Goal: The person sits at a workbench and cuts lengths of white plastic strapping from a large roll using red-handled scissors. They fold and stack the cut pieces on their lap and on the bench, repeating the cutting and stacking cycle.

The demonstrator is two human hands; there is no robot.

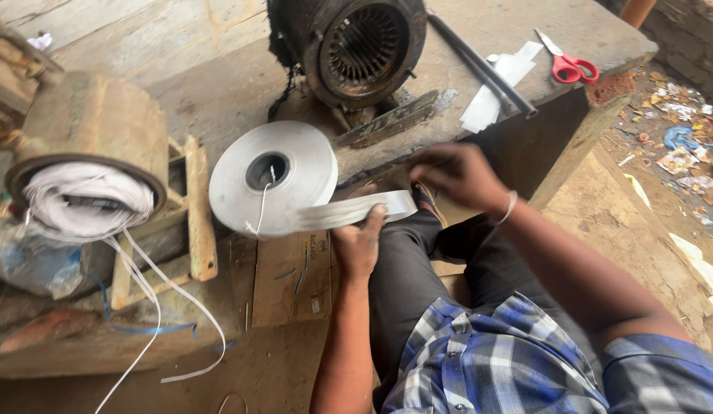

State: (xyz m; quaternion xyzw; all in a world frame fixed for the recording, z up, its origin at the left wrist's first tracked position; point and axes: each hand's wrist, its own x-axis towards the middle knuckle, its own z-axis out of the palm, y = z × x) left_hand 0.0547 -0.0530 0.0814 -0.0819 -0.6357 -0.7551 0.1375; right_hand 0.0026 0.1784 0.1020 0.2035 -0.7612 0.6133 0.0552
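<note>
Two hands: both busy on one strip of pale tape, seen from above.
Left hand (pixel 358 247): clamped on the tape strip (pixel 356 210), thumb on top, just at 3 o'clock of the roll.
Right hand (pixel 457 175): further along at 2 o'clock from the left one, fingers curled down near the strip's free end (blurred, so I can't tell if it actually pinches the tape or just hovers over it).
Tape roll (pixel 273 178): big flat grey-white roll standing on edge, leaning against the bench (pixel 218 92), a loose white thread dangling from its core.
Step in hand: looks to me like a length being pulled off the roll and held taut between the hands.
Next move, my guess: needs the left hand to keep its grip steady while the length gets measured or cut; the red-handled scissors (pixel 567 65) sit well away at 1 o'clock on the bench top, so a reach is called for.
Motor shell (pixel 362 47): dark round casing at 12 o'clock, open end facing up, ribbed slots inside, no windings visible in it.
Wooden drum (pixel 92 130): at 9 o'clock, lying on its side, mouth stuffed with a bundle of white strapping (pixel 84 203) that spills down to the floor.
Plastic bag (pixel 30 261): below the drum, contents too murky to tell.
</note>
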